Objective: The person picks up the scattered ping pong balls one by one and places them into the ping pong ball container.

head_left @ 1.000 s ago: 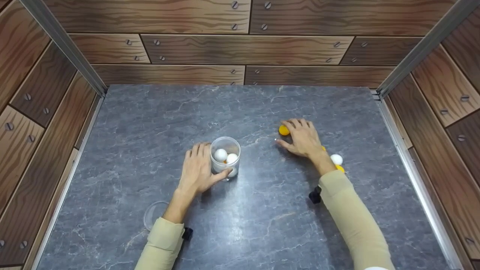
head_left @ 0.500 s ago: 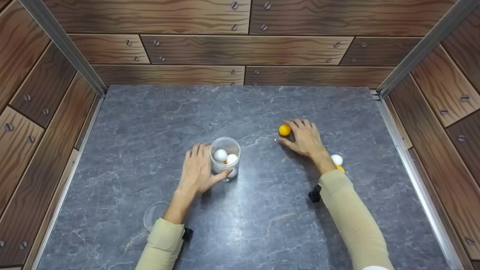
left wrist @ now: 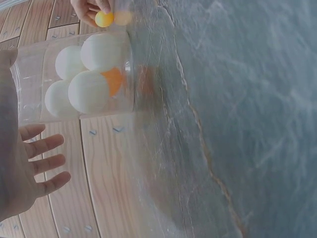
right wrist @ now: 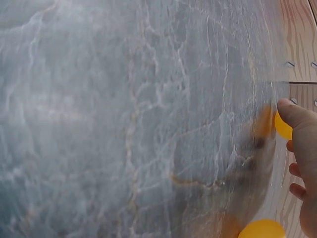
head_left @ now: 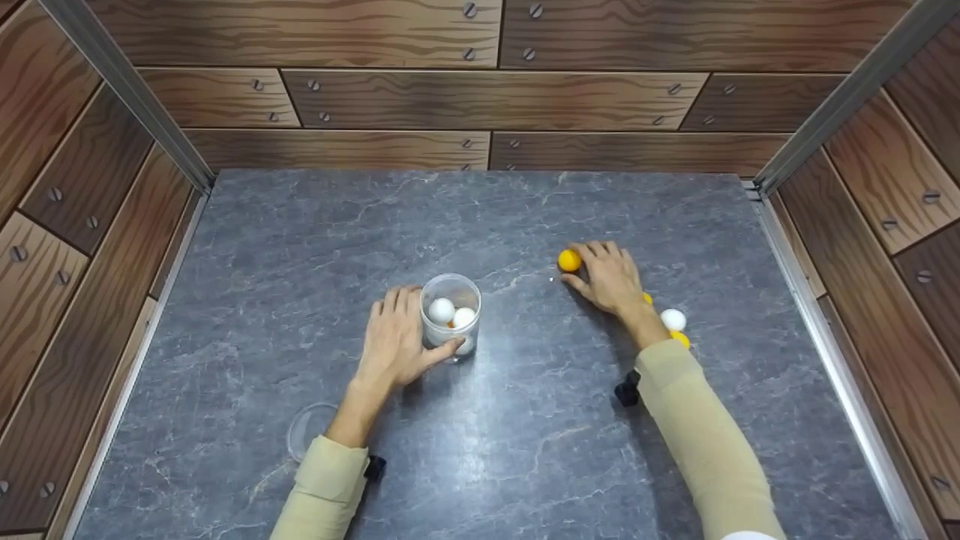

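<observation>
In the head view my left hand [head_left: 394, 337] holds a clear plastic jar [head_left: 450, 283] upright on the table, thumb across its near side and fingers along its left. Inside are several white ping-pong balls [left wrist: 89, 91] and an orange one [left wrist: 114, 81], clearest in the left wrist view. My right hand [head_left: 606, 279] pinches an orange ping-pong ball [head_left: 569, 260] between thumb and forefinger, right at the table surface. Beside the right wrist lie a white ball [head_left: 673, 320] and an orange ball [head_left: 679, 338]; another orange ball [head_left: 646, 298] is mostly hidden by that hand.
A clear round lid [head_left: 307, 431] lies flat near the left forearm, which partly covers it. The grey marbled table [head_left: 480, 217] is bordered by wood-patterned walls [head_left: 487, 97] at the back and both sides. A tiny white speck [head_left: 551, 279] sits near the right thumb.
The right thumb and fingers have drawn in slightly around the orange ball, which stays in nearly the same place. My left hand and the jar have not moved.
</observation>
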{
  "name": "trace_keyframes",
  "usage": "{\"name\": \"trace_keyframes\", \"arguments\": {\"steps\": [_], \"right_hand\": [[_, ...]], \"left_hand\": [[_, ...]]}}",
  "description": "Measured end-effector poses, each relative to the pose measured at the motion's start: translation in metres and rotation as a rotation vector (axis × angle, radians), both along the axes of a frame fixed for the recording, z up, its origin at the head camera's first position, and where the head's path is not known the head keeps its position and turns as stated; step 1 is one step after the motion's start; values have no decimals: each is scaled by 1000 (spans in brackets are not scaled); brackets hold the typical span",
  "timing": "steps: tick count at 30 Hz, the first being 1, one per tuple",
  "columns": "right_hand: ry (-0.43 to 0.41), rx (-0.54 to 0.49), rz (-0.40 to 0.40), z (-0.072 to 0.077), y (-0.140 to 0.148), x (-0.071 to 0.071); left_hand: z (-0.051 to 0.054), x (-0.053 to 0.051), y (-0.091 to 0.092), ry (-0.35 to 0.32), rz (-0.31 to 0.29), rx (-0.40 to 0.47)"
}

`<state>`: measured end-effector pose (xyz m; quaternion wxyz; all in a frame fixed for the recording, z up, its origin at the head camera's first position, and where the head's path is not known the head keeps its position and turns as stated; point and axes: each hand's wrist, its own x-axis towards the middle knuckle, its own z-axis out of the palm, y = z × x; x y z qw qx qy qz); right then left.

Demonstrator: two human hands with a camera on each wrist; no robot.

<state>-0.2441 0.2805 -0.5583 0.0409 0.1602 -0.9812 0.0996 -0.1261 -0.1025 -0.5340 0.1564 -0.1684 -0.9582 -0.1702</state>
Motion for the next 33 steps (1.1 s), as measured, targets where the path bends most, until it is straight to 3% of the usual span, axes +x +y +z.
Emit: {"name": "trace_keyframes", "arguments": {"steps": [24, 33], "right_hand": [[48, 4, 29, 1, -3, -1], [41, 10, 29, 1, -3, 0]], "left_hand": [[1, -1, 0, -42, -3, 14], [-1, 0, -1, 12, -4, 9]]}}
